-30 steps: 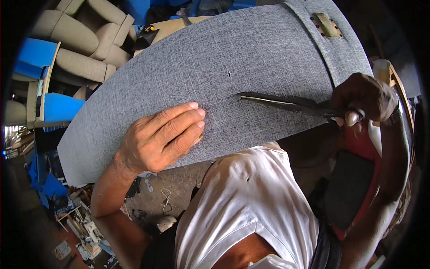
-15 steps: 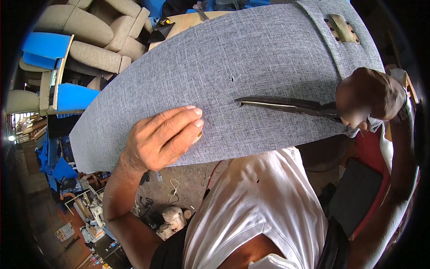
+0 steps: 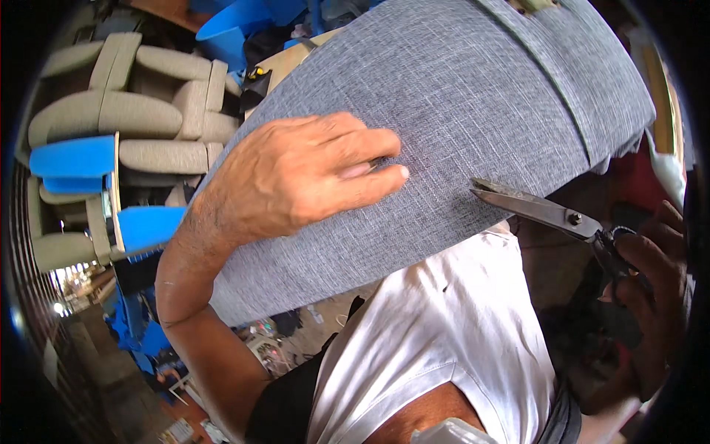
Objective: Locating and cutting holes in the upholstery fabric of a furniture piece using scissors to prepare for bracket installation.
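A long, curved panel covered in grey woven fabric lies in front of me, with a raised seam across its right part. My left hand is over the middle of it, fingers curled and drawn together. A small dark spot shows between the fingertips, and what they pinch, if anything, is too hidden to make out. My right hand, off the panel's near right edge, holds large metal scissors by their dark handles. Their blades point left over the fabric, slightly parted at the tips.
Beige upholstered sofa pieces stand at the far left beside blue panels. A wooden board shows behind the grey panel, with a black and yellow item on it. Assorted clutter lies on the floor at lower left.
My left hand has moved up and right over the fabric. The right hand has drawn back toward me with the scissors, whose blades turned and show more fully. The view has shifted.
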### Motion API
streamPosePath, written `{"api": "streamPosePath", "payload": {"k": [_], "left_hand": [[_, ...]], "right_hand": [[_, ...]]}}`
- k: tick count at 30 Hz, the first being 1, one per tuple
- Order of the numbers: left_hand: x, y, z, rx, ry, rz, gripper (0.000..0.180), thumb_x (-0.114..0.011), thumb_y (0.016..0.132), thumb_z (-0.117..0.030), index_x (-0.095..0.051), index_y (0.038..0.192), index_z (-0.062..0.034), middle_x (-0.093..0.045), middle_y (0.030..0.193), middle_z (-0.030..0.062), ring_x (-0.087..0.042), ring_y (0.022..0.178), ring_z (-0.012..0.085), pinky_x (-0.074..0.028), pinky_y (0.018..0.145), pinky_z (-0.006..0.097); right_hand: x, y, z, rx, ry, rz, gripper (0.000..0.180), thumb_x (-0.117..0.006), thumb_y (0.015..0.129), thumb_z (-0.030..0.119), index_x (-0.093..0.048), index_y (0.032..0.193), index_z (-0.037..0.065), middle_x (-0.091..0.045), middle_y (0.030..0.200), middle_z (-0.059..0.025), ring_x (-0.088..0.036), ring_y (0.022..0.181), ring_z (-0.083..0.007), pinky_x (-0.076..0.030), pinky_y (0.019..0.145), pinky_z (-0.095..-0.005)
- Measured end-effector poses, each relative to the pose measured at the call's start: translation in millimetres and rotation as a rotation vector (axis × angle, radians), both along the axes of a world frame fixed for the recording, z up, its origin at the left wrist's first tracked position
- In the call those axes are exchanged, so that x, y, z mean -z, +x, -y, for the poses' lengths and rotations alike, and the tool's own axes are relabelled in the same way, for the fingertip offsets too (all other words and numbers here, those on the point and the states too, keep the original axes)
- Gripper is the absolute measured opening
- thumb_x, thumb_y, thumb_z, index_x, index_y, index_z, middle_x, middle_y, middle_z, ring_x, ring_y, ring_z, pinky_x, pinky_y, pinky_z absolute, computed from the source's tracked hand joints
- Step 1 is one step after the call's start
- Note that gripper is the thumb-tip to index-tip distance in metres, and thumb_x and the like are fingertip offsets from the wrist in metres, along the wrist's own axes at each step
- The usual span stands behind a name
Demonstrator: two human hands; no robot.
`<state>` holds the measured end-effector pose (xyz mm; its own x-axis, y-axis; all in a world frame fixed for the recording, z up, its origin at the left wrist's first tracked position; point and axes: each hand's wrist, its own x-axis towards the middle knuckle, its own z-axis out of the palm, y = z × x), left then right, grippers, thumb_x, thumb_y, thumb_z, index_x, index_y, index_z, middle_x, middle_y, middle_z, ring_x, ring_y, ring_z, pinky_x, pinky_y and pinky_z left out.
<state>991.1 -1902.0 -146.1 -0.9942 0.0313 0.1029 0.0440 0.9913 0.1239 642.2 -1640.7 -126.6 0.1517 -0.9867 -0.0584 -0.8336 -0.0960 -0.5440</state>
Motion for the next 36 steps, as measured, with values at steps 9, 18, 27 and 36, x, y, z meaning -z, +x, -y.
{"api": "streamPosePath", "payload": {"k": [9,18,27,36], "left_hand": [[22.0,14.8,26.6,0.228,-0.071,-0.115,0.027,-0.079,0.085,-0.012,-0.08,0.111,-0.006,-0.075,0.114,0.0072,-0.074,0.102,0.0197,-0.068,0.08,0.029],[11.1,-7.9,42.0,0.35,-0.04,-0.019,0.031,-0.079,0.085,-0.006,-0.08,0.115,-0.0031,-0.076,0.108,0.01,-0.073,0.083,0.0172,-0.061,0.062,0.026],[36.5,-20.5,31.6,0.562,-0.319,-0.295,0.024,-0.079,0.085,-0.006,-0.079,0.107,0.003,-0.07,0.103,0.0117,-0.069,0.083,0.0177,-0.056,0.058,0.026],[42.2,-4.7,38.3,0.518,-0.271,-0.351,0.016,-0.078,0.087,-0.009,-0.076,0.097,0.0039,-0.069,0.099,0.0113,-0.071,0.086,0.0203,-0.062,0.068,0.027]], "right_hand": [[5.8,50.2,-14.1,0.029,0.003,-0.234,0.06,-0.081,0.067,0.005,-0.061,0.124,0.001,-0.054,0.088,-0.0154,-0.05,0.08,-0.0336,-0.042,0.07,-0.0466],[7.9,71.5,-28.8,0.139,-0.014,-0.514,0.055,-0.085,0.072,0.007,-0.064,0.122,0.002,-0.059,0.094,-0.015,-0.051,0.087,-0.0331,-0.045,0.075,-0.0466],[10.1,54.1,-60.1,0.149,0.064,-0.437,0.072,-0.083,0.077,-0.008,-0.06,0.144,0.006,-0.065,0.117,-0.0186,-0.063,0.112,-0.0366,-0.056,0.092,-0.0454],[16.1,72.8,-51.2,0.169,0.086,-0.226,0.088,-0.078,0.08,-0.019,-0.051,0.158,0.01,-0.065,0.124,-0.0208,-0.072,0.105,-0.0333,-0.065,0.087,-0.0389]]}}
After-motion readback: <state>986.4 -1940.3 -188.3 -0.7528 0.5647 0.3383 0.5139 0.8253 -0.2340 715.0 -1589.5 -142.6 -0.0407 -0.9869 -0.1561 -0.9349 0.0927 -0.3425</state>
